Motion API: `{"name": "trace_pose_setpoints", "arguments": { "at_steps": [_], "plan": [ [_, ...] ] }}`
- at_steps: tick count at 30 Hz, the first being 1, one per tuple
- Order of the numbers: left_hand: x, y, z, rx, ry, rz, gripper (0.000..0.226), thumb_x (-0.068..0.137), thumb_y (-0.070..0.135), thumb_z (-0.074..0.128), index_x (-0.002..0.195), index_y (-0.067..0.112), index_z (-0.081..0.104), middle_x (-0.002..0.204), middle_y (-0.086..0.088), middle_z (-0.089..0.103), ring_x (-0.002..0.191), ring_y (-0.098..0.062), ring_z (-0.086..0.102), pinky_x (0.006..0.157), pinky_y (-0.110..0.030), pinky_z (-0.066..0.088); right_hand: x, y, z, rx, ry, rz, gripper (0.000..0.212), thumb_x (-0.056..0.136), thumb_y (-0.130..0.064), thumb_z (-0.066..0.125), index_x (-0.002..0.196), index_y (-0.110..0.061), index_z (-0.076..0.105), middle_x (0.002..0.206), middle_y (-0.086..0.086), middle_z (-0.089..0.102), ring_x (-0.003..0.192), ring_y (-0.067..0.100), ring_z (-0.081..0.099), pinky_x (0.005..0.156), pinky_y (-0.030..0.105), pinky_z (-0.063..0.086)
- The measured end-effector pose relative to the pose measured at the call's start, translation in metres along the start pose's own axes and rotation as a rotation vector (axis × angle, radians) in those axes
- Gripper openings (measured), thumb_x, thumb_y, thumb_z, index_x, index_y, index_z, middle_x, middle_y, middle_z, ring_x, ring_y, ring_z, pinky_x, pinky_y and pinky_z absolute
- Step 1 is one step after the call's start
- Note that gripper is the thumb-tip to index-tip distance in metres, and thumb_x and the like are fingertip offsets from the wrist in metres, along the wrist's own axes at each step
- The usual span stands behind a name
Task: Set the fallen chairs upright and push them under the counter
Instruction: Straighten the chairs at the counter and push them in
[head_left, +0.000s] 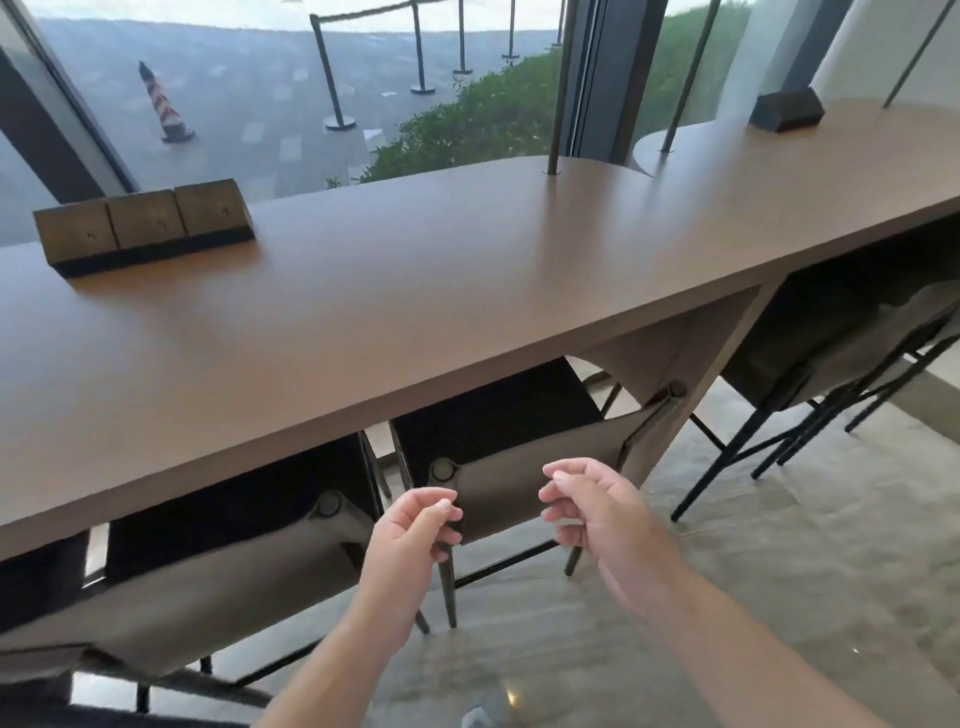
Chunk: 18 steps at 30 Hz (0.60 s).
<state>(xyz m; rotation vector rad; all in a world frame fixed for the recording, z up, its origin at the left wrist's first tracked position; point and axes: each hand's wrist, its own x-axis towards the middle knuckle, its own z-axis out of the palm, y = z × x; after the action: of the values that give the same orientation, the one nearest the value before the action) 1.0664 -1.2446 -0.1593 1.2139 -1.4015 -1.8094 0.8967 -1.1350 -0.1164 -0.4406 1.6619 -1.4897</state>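
Glass walls and a long brown counter (467, 291) were seen ahead. Both hands were held loosely curled, gripping nothing: the left hand (410, 540) just at the backrest edge of the middle chair (524, 467), the right hand (597, 514) in front of it. That chair stood upright, tucked under the counter, between the left chair (223, 582) and the right chair (831, 343), likewise tucked in.

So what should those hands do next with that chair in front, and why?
Probably draw both hands back: the left hand and right hand hover loosely curled just behind the middle chair, which stands upright with its seat already under the counter.
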Motion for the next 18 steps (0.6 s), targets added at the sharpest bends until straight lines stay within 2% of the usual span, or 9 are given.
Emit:
{"name": "trace_pose_setpoints", "arguments": {
  "at_steps": [3, 5, 7, 9, 13, 15, 18],
  "plan": [
    [0.011, 0.004, -0.005, 0.065, 0.038, 0.022, 0.019, 0.096, 0.018, 0.057, 0.093, 0.028, 0.073, 0.090, 0.000, 0.073, 0.078, -0.013, 0.066, 0.071, -0.029, 0.049, 0.020, 0.001, 0.016, -0.116, -0.040, 0.010, 0.016, 0.096, -0.016, 0.055, 0.097, -0.021, 0.070, 0.086, -0.002, 0.071, 0.074, 0.009, 0.066, 0.063, 0.025, 0.053],
    [0.015, 0.005, -0.011, 0.120, 0.063, 0.054, 0.021, 0.095, 0.019, 0.059, 0.090, 0.034, 0.072, 0.088, 0.004, 0.072, 0.078, -0.008, 0.066, 0.070, -0.023, 0.048, 0.029, 0.002, 0.028, -0.226, -0.096, -0.006, 0.014, 0.094, -0.017, 0.057, 0.097, -0.025, 0.068, 0.090, -0.004, 0.070, 0.078, 0.007, 0.067, 0.068, 0.024, 0.054],
    [0.019, 0.002, -0.018, 0.178, 0.114, 0.076, 0.020, 0.095, 0.021, 0.060, 0.090, 0.037, 0.070, 0.086, 0.008, 0.071, 0.073, -0.007, 0.064, 0.064, -0.017, 0.049, 0.040, 0.003, 0.039, -0.338, -0.157, -0.046, 0.013, 0.093, -0.021, 0.060, 0.096, -0.032, 0.067, 0.090, -0.007, 0.069, 0.083, 0.006, 0.066, 0.071, 0.022, 0.054],
    [0.025, -0.003, -0.024, 0.223, 0.187, 0.096, 0.017, 0.095, 0.021, 0.060, 0.093, 0.035, 0.069, 0.085, 0.010, 0.070, 0.068, -0.005, 0.061, 0.059, -0.013, 0.047, 0.053, 0.004, 0.047, -0.405, -0.224, -0.089, 0.013, 0.091, -0.025, 0.061, 0.094, -0.036, 0.065, 0.084, -0.013, 0.067, 0.079, 0.001, 0.063, 0.067, 0.016, 0.049],
    [0.031, -0.011, -0.028, 0.329, 0.305, 0.143, 0.018, 0.094, 0.019, 0.063, 0.096, 0.036, 0.067, 0.089, 0.006, 0.068, 0.083, -0.004, 0.063, 0.068, -0.011, 0.046, 0.080, 0.008, 0.058, -0.540, -0.343, -0.192, 0.015, 0.091, -0.024, 0.061, 0.093, -0.039, 0.062, 0.083, -0.013, 0.064, 0.079, -0.003, 0.059, 0.065, 0.012, 0.047],
    [0.030, -0.013, -0.032, 0.578, 0.415, 0.262, 0.014, 0.091, 0.018, 0.066, 0.100, 0.029, 0.068, 0.097, 0.010, 0.065, 0.088, -0.005, 0.061, 0.072, -0.012, 0.046, 0.091, 0.012, 0.063, -0.727, -0.389, -0.345, 0.014, 0.091, -0.023, 0.061, 0.099, -0.035, 0.061, 0.091, -0.014, 0.060, 0.084, 0.001, 0.058, 0.069, 0.018, 0.051],
    [0.033, -0.015, -0.040, 1.064, 0.587, 0.492, 0.028, 0.080, 0.011, 0.076, 0.107, 0.007, 0.070, 0.105, -0.004, 0.065, 0.097, -0.017, 0.059, 0.079, -0.023, 0.047, 0.102, 0.017, 0.069, -0.991, -0.444, -0.661, 0.022, 0.089, -0.019, 0.065, 0.110, -0.019, 0.064, 0.101, -0.007, 0.057, 0.086, 0.009, 0.056, 0.068, 0.028, 0.054]
  ]
}}
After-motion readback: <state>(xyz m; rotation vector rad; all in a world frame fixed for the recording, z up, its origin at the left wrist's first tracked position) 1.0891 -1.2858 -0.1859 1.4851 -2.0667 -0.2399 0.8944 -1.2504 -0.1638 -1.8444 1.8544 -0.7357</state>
